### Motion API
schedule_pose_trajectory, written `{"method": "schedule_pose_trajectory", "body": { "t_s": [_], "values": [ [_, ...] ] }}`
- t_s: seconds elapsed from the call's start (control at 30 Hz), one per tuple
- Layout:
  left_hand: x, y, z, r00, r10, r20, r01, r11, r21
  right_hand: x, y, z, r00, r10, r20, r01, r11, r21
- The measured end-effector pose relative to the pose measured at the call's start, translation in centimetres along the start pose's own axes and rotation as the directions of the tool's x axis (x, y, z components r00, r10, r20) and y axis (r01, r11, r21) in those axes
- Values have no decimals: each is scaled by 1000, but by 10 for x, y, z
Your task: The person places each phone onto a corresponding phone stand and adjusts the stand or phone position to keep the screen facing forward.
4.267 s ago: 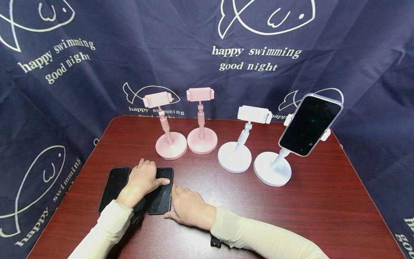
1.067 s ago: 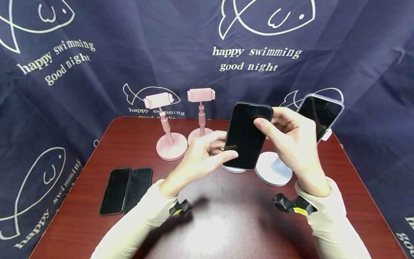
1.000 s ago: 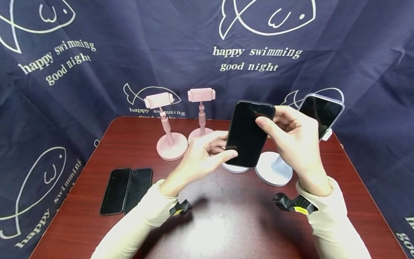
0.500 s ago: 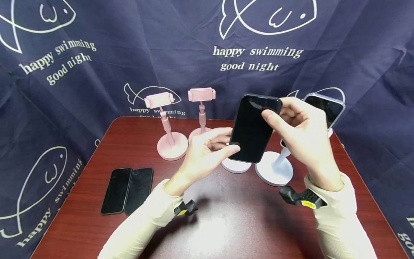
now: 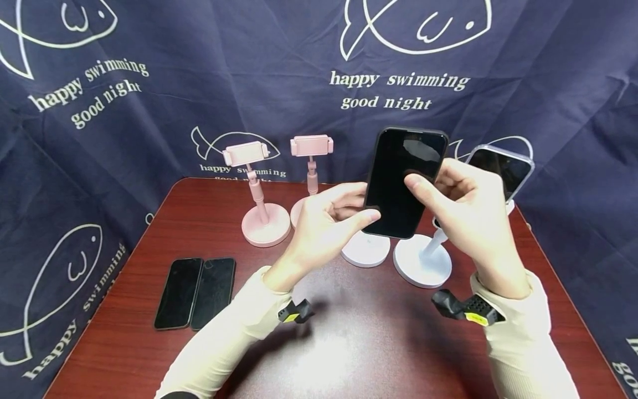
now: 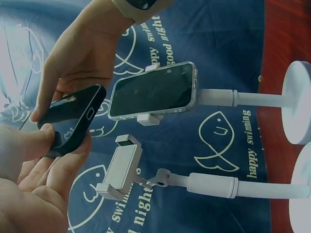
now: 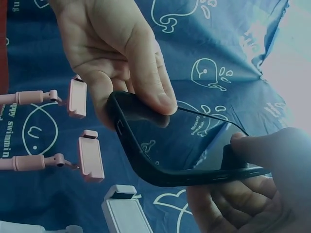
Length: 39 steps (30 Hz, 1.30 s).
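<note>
A black phone (image 5: 401, 160) is held up between both hands above the white phone stand (image 5: 366, 252), screen toward the head camera. My left hand (image 5: 324, 227) grips its lower left edge, thumb on the front and fingers behind. On the upper right side my right hand (image 5: 471, 216) pinches it, thumb on the screen. The left wrist view shows the stand's clamp (image 6: 121, 167) with nothing in it, apart from the phone; in the head view the phone hides this clamp. Beside it, another white stand (image 5: 422, 263) carries a clear-cased phone (image 6: 153, 92).
Two pink phone stands (image 5: 266, 224) (image 5: 312, 146) stand at the back, their clamps holding nothing. Two dark phones (image 5: 178, 293) (image 5: 214, 291) lie side by side on the left of the red-brown table (image 5: 349, 343). A dark blue printed cloth (image 5: 279, 66) hangs behind.
The black phone, flat on the table under both hands at first, was lifted to the white stand. Over the last second both hands have raised it higher and slightly right.
</note>
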<state>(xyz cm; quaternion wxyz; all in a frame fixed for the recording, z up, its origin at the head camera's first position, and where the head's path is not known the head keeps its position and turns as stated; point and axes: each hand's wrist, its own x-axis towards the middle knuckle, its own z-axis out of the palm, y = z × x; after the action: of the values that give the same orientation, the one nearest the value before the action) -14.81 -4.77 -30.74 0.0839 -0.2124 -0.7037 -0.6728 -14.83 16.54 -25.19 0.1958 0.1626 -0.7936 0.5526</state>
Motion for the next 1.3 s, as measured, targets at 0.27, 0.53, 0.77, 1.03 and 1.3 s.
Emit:
{"method": "schedule_pose_trajectory", "body": {
  "t_s": [0.27, 0.53, 0.77, 1.03, 1.3],
  "values": [
    [10, 1, -7, 989, -91, 117, 90, 996, 9, -2, 9, 0, 998, -53, 17, 54, 997, -50],
    [21, 13, -5, 997, -44, 64, 48, 997, -68, -7, 17, 1, 999, -42, 30, 45, 995, -90],
    [22, 15, -3, 1000, -7, 7, 7, 1000, -23, -5, 16, -3, 997, -3, 79, 11, 995, -95],
    [24, 15, -3, 1000, -3, 6, 4, 999, -47, -6, 14, -8, 997, 7, 71, -1, 996, -92],
    [27, 8, -11, 999, -7, 34, 10, 996, -87, -8, 16, -9, 999, -31, 17, 32, 995, -96]
  ]
}}
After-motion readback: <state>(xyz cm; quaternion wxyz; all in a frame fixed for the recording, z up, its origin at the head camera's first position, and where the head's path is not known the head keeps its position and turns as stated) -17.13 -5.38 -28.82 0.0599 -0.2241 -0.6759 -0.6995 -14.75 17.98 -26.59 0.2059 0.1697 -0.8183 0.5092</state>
